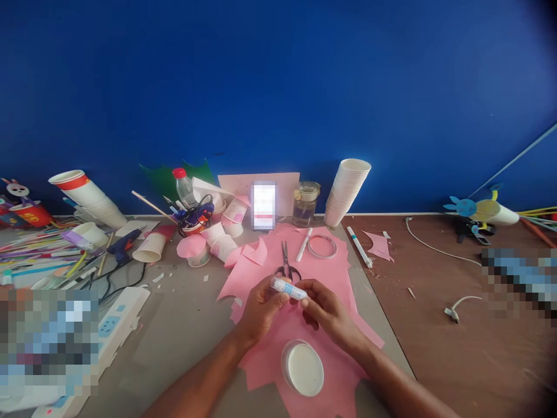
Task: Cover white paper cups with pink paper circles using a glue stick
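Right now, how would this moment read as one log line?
left hand: white tube; right hand: same tube; beyond: scissors; nearer: white cup; beneath: pink paper

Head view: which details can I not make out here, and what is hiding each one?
- Head view: print on the white-and-blue plastic tube; too small, partly covered by the left hand and right hand.
- Head view: content of the bright rectangular screen; pixelated.
- Head view: lower handles of the black-handled metal scissors; partly behind tube and fingers.
- Head view: near end of the large pink paper sheet; cut by bottom edge.

head-worn view, forward and down
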The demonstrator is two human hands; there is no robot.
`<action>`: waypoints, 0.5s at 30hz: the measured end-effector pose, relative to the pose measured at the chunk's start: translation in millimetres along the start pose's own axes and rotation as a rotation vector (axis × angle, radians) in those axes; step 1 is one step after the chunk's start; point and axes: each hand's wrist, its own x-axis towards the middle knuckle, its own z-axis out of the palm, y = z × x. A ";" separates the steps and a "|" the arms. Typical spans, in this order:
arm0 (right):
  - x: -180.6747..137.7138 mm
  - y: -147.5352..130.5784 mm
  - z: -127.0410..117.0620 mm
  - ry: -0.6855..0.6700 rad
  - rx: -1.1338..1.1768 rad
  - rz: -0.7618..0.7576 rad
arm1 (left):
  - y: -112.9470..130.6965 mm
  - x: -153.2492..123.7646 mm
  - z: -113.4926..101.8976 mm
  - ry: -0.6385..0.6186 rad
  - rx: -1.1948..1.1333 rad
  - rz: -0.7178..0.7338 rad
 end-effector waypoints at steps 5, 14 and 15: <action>1.2 -3.7 -2.3 -0.177 0.181 0.118 | -1.3 0.3 -1.8 0.001 0.010 -0.002; 1.1 1.9 2.6 0.017 0.081 0.044 | 1.5 -0.3 2.0 0.000 0.034 -0.018; 1.2 0.7 2.0 -0.037 0.137 0.058 | 2.9 -0.6 3.0 -0.016 0.043 -0.016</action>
